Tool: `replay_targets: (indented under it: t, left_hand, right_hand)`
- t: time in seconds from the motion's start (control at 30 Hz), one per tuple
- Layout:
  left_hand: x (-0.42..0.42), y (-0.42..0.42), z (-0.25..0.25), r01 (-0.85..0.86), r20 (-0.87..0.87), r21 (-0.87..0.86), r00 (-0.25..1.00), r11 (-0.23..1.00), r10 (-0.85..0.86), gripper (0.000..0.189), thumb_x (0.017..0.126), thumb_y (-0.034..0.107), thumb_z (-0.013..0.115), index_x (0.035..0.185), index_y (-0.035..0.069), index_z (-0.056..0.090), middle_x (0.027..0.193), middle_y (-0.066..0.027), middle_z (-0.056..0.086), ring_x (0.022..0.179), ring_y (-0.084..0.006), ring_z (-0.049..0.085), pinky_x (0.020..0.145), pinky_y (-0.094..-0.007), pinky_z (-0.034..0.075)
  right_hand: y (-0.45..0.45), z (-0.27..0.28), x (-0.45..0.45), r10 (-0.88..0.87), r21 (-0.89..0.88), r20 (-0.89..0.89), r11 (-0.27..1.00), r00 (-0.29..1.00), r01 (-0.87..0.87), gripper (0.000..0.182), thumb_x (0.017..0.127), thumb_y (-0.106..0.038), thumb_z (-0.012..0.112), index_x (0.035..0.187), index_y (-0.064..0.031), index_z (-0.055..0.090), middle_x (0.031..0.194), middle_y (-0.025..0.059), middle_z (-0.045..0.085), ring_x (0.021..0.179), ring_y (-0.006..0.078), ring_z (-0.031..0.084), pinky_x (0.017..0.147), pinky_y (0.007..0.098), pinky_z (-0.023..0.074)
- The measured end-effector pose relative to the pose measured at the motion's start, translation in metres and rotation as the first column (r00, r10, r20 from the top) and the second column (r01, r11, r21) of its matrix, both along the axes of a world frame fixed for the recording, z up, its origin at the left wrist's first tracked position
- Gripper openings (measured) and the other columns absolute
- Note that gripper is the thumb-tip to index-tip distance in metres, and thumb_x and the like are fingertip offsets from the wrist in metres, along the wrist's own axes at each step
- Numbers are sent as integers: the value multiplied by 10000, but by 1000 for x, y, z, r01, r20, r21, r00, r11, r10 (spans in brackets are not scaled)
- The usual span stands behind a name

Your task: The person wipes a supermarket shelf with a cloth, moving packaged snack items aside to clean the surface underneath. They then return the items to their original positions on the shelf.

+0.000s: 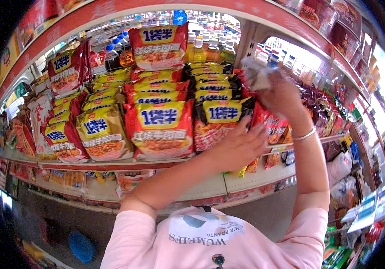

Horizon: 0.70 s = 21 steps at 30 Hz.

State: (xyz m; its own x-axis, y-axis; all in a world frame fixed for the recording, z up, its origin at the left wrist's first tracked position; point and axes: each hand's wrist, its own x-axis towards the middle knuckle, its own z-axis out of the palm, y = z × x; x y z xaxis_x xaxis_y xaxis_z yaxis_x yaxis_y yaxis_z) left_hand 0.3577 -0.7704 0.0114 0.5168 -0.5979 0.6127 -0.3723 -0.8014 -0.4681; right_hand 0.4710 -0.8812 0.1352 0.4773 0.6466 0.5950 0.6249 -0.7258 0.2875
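Note:
My right hand (280,90) is raised at the right end of the noodle rows, gripping a pale crumpled item (256,72). Motion blur hides whether that item is a cloth or a wrapper. Fingers spread, my left hand (243,144) is in front of the black instant noodle packet (222,114); whether it touches cannot be told. To its left stands a red instant noodle packet (160,134), with more packets lined up behind. Red snack packets (275,126) are beneath my right hand, partly covered by it.
Gold noodle packets (103,134) and smaller red ones (64,143) fill the shelf's left side. Another red packet (159,47) sits on top of a row. An upper shelf edge (111,10) arches overhead. Bottles (197,52) stand behind. A blue stool (81,247) is on the floor.

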Motion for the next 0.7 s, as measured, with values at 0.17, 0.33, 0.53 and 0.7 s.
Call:
replay_targets:
  t: [0.17,0.33,0.53,0.7]
  left_hand:
    - [43,-39,-11,-120,-165,-186,982,975,89,535,816,467,506,1279,200,494,1422,-88,344,1304,-267,295,978,-664,246]
    - [39,-37,-11,-111,-357,-173,933,979,43,641,789,517,538,1319,167,450,1451,-126,287,1354,-293,225,987,-683,188]
    - [53,-38,-34,47,-133,-311,987,949,-93,775,750,571,563,1367,139,381,1472,-138,254,1364,-302,223,1017,-660,162]
    - [83,-42,-49,167,-135,-400,962,901,-238,793,657,603,630,1275,130,478,1421,-179,327,1326,-404,249,973,-636,261]
  right_hand:
    - [-10,-23,38,119,-137,-113,981,986,-134,340,789,-226,585,1081,-54,568,992,154,601,909,303,623,738,399,533]
    - [-62,-16,125,363,-208,93,918,927,-338,210,728,-192,603,922,-121,639,791,131,627,765,297,630,640,395,513]
    - [-25,-21,82,461,-117,-115,873,880,-473,562,788,-191,604,1284,7,429,1198,261,520,1009,397,555,812,475,471]
    - [12,-63,186,380,-41,23,925,925,-378,455,844,-289,567,1190,1,509,1083,246,594,976,384,585,810,441,488]
